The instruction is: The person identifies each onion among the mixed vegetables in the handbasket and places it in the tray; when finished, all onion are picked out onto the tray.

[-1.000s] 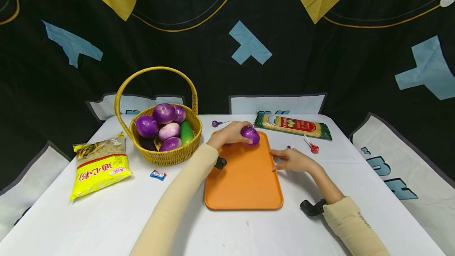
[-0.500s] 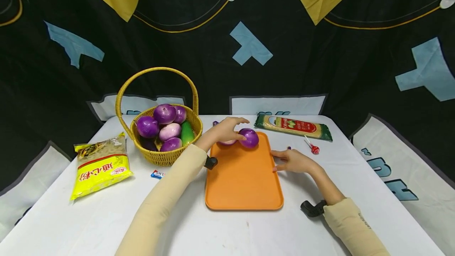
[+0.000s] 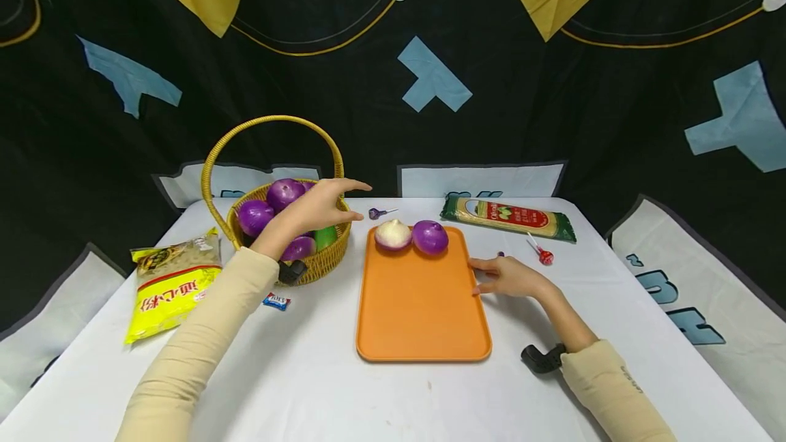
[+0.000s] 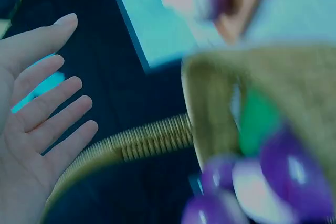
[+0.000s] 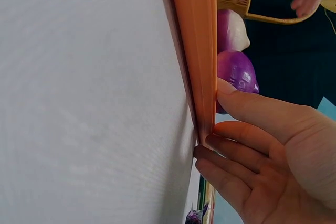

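Note:
My left hand (image 3: 319, 210) hovers over the right side of the wicker basket (image 3: 334, 261), fingers spread and nothing in them. In the basket lie several purple onions (image 3: 254, 217) and a smooth green vegetable (image 3: 325, 237), partly covered by the hand in the head view. Two onions sit side by side at the far end of the orange tray (image 3: 424, 312): a pale-topped one (image 3: 393, 234) and a glossy purple one (image 3: 430, 237). My right hand (image 3: 506, 277) rests with thumb and fingertips against the tray's right edge, fingers fairly straight (image 5: 236, 166).
A yellow pasta bag (image 3: 175, 285) lies left of the basket, a small blue-wrapped candy (image 3: 276, 301) in front of it. Behind the tray are a purple lollipop (image 3: 377, 213) and a long spaghetti packet (image 3: 508, 218). A red lollipop (image 3: 543, 255) lies beyond the right hand.
My left hand has let go of the purple onion on the tray and swung left to the basket, uncovering the pale-topped onion. My right hand stays at the tray's edge.

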`<state>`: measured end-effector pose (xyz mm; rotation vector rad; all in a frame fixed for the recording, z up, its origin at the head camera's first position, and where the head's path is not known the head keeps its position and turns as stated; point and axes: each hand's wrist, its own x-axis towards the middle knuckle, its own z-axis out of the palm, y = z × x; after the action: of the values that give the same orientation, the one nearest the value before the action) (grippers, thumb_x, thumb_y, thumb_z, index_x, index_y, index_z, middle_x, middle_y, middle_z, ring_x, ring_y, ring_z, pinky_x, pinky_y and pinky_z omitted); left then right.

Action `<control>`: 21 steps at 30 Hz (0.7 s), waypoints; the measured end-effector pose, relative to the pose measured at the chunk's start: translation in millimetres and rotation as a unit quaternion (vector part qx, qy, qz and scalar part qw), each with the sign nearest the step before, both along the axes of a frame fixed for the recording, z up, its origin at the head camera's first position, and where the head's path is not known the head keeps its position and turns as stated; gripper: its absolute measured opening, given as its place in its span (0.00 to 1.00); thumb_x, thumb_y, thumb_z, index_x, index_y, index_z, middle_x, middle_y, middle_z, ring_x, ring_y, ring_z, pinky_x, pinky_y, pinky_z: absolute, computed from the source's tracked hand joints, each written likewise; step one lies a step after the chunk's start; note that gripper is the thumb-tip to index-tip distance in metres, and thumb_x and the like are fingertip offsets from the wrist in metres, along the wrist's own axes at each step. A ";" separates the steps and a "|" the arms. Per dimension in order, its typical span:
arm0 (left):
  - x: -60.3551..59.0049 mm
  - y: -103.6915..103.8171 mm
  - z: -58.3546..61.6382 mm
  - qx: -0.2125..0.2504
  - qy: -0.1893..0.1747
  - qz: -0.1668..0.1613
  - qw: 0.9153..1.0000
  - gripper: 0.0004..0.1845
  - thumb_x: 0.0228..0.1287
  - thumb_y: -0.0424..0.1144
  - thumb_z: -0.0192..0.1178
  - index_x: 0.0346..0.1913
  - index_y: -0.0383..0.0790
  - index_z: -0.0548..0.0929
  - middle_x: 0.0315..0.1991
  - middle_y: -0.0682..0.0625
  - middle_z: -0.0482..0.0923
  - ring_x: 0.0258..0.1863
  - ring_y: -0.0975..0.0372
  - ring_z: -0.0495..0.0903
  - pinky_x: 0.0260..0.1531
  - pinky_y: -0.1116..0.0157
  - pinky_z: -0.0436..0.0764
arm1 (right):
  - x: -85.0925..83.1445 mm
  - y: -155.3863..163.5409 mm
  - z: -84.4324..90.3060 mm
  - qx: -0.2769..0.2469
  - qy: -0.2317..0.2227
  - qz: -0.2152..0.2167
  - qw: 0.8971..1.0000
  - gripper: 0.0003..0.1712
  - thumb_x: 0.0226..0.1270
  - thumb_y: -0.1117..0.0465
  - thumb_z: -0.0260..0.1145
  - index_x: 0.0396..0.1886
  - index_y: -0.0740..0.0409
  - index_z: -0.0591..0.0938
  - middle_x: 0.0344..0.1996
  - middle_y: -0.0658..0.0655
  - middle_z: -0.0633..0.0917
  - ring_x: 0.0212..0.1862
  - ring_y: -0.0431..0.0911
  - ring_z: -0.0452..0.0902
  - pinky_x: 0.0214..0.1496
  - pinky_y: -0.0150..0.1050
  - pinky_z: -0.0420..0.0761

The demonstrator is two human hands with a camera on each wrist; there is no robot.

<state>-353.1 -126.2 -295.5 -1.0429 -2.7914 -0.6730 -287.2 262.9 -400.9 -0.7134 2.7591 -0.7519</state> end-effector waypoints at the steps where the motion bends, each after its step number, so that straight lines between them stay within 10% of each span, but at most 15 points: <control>1: -3.0 -9.7 1.3 0.000 0.003 0.008 1.000 0.29 0.60 0.42 0.68 0.64 0.43 0.74 0.59 0.42 0.76 0.54 0.50 0.76 0.56 0.53 0.76 | -0.6 0.5 0.4 0.000 0.000 0.000 1.000 0.39 0.62 0.50 0.69 0.67 0.67 0.69 0.62 0.66 0.74 0.56 0.54 0.75 0.56 0.50 0.76; 21: -48.2 -108.6 -13.1 -0.012 -0.025 0.165 0.986 0.33 0.55 0.35 0.70 0.63 0.30 0.71 0.57 0.28 0.72 0.57 0.37 0.70 0.58 0.39 0.68 | 0.8 -0.3 -1.9 -0.012 0.003 0.010 1.000 0.39 0.62 0.50 0.69 0.66 0.68 0.69 0.62 0.66 0.74 0.62 0.59 0.71 0.61 0.53 0.72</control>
<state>-401.3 -234.9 -308.6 -0.5501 -2.9204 -0.6309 -286.4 262.6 -402.8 -0.7472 2.7490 -0.7804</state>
